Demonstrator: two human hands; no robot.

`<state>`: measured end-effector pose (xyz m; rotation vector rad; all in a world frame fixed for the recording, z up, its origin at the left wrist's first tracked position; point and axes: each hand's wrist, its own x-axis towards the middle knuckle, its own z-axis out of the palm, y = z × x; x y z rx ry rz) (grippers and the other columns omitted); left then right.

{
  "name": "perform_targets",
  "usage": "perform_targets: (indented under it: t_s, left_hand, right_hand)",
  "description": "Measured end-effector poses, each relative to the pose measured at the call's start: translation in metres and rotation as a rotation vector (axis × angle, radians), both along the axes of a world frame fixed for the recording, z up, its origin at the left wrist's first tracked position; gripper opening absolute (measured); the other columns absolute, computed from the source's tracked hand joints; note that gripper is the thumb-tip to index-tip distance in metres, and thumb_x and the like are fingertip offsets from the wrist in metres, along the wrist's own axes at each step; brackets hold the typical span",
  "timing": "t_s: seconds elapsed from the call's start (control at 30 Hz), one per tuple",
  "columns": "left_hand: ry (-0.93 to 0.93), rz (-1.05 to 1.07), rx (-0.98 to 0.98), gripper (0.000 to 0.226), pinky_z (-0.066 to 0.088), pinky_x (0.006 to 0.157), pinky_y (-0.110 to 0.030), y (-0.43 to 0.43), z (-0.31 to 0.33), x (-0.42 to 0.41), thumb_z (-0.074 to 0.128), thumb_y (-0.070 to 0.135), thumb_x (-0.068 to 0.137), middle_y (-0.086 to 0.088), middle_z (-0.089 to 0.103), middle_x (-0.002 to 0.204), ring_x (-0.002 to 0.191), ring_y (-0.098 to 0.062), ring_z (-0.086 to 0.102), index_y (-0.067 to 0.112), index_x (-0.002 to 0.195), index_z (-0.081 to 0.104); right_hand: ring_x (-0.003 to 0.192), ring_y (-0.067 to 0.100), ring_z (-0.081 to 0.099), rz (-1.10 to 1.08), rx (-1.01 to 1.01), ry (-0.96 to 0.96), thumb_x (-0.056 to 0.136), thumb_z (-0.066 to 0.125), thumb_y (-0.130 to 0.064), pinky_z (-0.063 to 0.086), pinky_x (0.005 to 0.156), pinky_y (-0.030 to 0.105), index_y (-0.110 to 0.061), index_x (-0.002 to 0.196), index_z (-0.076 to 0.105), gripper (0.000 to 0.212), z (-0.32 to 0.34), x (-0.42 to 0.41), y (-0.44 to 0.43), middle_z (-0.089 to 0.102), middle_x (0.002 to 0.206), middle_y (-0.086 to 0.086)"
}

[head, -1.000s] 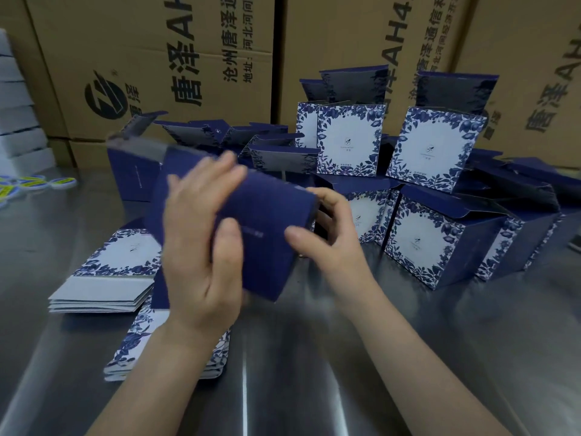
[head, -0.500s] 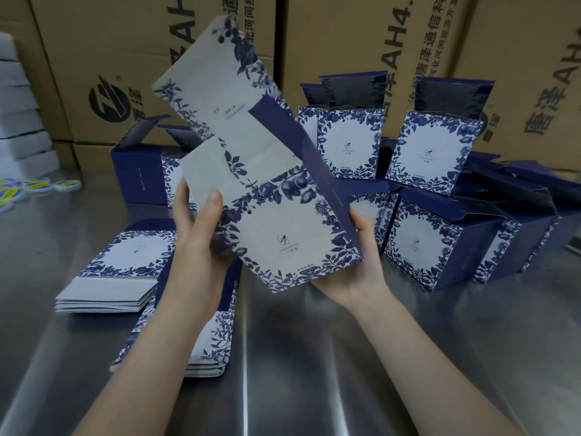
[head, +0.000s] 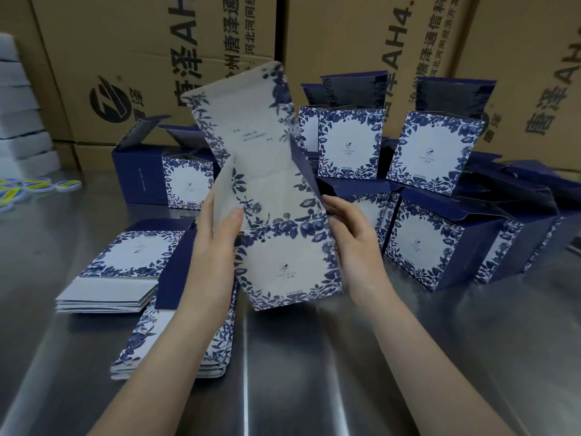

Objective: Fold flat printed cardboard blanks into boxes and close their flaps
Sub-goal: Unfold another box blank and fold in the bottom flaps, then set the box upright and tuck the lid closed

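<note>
Head view shows the left hand (head: pixel 213 247) pinching the left edge of the printed blank (head: pixel 283 265), thumb on its face; the right hand (head: pixel 355 237) grips its right edge. It hangs partly opened above the steel table (head: pixel 314 357); folded boxes (head: pixel 421 243) stand behind, flat stacks (head: pixel 125 259) lie left.

The half-open box (head: pixel 289 272) is above the table (head: pixel 314 372), between the left hand (head: pixel 213 247) and the right hand (head: pixel 352 237). A stack of flat blanks (head: pixel 119 275) lies left of the left forearm — a second stack (head: pixel 138 350) lies under it. Folded boxes (head: pixel 440 247) stand behind and at the right, with cartons (head: pixel 141 42) behind them all.
</note>
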<state>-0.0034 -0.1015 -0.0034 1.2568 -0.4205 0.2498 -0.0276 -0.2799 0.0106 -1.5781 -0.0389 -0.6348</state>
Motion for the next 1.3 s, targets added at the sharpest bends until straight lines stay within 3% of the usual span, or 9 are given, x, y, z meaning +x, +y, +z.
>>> perform_targets:
  t_s: [0.13, 0.27, 0.5, 0.67, 0.9, 1.0, 1.07, 1.17, 1.3]
  left_hand:
    - [-0.081, 0.004, 0.064, 0.054, 0.046, 0.087, -0.006, -0.005, 0.004, -0.010, 0.051, 0.039, 0.090, 0.023, 0.052, 0.140, 0.125, 0.007, 0.050, 0.047, 0.142, 0.040]
    - [-0.107, 0.029, 0.100, 0.068, 0.044, 0.089, -0.005, -0.008, 0.005, -0.015, 0.055, 0.028, 0.087, 0.026, 0.048, 0.140, 0.123, 0.013, 0.047, 0.037, 0.151, 0.030]
    - [-0.025, 0.103, 0.119, 0.077, 0.040, 0.111, -0.045, -0.010, -0.003, -0.018, 0.048, 0.019, 0.075, 0.006, 0.047, 0.147, 0.134, -0.011, 0.046, 0.031, 0.150, 0.035]
    - [-0.032, 0.170, 0.142, 0.064, 0.035, 0.114, -0.027, -0.017, -0.011, -0.018, 0.040, 0.024, 0.085, 0.015, 0.049, 0.146, 0.134, 0.001, 0.042, 0.029, 0.149, 0.039]
    - [-0.103, 0.188, 0.182, 0.057, 0.027, 0.115, -0.022, -0.029, -0.023, -0.021, 0.033, 0.027, 0.095, 0.009, 0.044, 0.151, 0.140, -0.001, 0.036, 0.021, 0.151, 0.036]
    - [-0.149, 0.205, 0.217, 0.057, 0.026, 0.114, -0.013, -0.033, -0.026, -0.021, 0.034, 0.020, 0.095, 0.012, 0.040, 0.154, 0.140, 0.006, 0.032, 0.024, 0.152, 0.033]
    - [-0.142, 0.173, 0.208, 0.056, 0.029, 0.118, -0.026, -0.036, -0.029, -0.024, 0.036, 0.015, 0.098, 0.004, 0.040, 0.155, 0.142, -0.005, 0.035, 0.023, 0.153, 0.030]
    - [-0.172, 0.203, 0.266, 0.059, 0.037, 0.113, -0.043, -0.039, -0.034, -0.028, 0.038, 0.019, 0.096, -0.004, 0.043, 0.153, 0.140, -0.018, 0.043, 0.023, 0.153, 0.025]
    - [-0.116, 0.133, 0.241, 0.063, 0.031, 0.118, -0.040, -0.040, -0.035, -0.030, 0.047, 0.012, 0.101, 0.013, 0.036, 0.156, 0.142, -0.004, 0.035, 0.032, 0.155, 0.023]
  right_hand:
    - [0.115, 0.011, 0.060, 0.041, -0.030, 0.034, 0.100, 0.049, -0.026, 0.045, 0.099, 0.034, -0.020, 0.125, 0.062, 0.028, 0.003, -0.002, 0.000, 0.065, 0.122, -0.004]
    - [0.136, 0.013, 0.043, 0.239, -0.071, 0.116, 0.077, 0.050, -0.072, 0.028, 0.116, 0.045, -0.024, 0.143, 0.045, 0.082, 0.006, -0.006, -0.003, 0.049, 0.146, -0.004]
    - [0.141, -0.005, 0.026, 0.291, -0.356, 0.111, 0.044, 0.060, -0.092, 0.033, 0.112, 0.022, -0.027, 0.153, 0.024, 0.132, 0.016, -0.021, -0.010, 0.023, 0.158, -0.014]
    - [0.129, -0.011, 0.036, 0.109, -0.373, -0.109, 0.077, 0.051, -0.057, 0.032, 0.090, -0.002, -0.018, 0.150, 0.032, 0.085, 0.014, -0.026, -0.001, 0.036, 0.147, -0.001]
    - [0.121, 0.027, 0.049, -0.295, -0.571, -0.577, 0.089, 0.044, -0.019, 0.041, 0.102, 0.047, 0.000, 0.130, 0.049, 0.046, 0.009, -0.031, 0.009, 0.052, 0.127, 0.015]
    - [0.103, 0.035, 0.059, -0.467, -0.678, -0.790, 0.083, 0.047, -0.001, 0.048, 0.088, 0.050, 0.010, 0.106, 0.063, 0.031, 0.009, -0.040, 0.023, 0.062, 0.106, 0.024]
    - [0.085, 0.032, 0.063, -0.400, -0.683, -0.891, 0.083, 0.041, 0.004, 0.051, 0.077, 0.042, 0.010, 0.089, 0.067, 0.027, 0.003, -0.050, 0.044, 0.066, 0.090, 0.020]
    - [0.071, 0.023, 0.055, -0.328, -0.664, -0.695, 0.078, 0.038, 0.003, 0.046, 0.067, 0.033, 0.004, 0.077, 0.061, 0.023, -0.002, -0.057, 0.070, 0.061, 0.076, 0.012]
    - [0.097, 0.027, 0.054, -0.319, -0.776, 0.038, 0.083, 0.041, -0.004, 0.044, 0.081, 0.040, -0.007, 0.104, 0.054, 0.025, 0.013, -0.044, 0.066, 0.058, 0.105, 0.010]
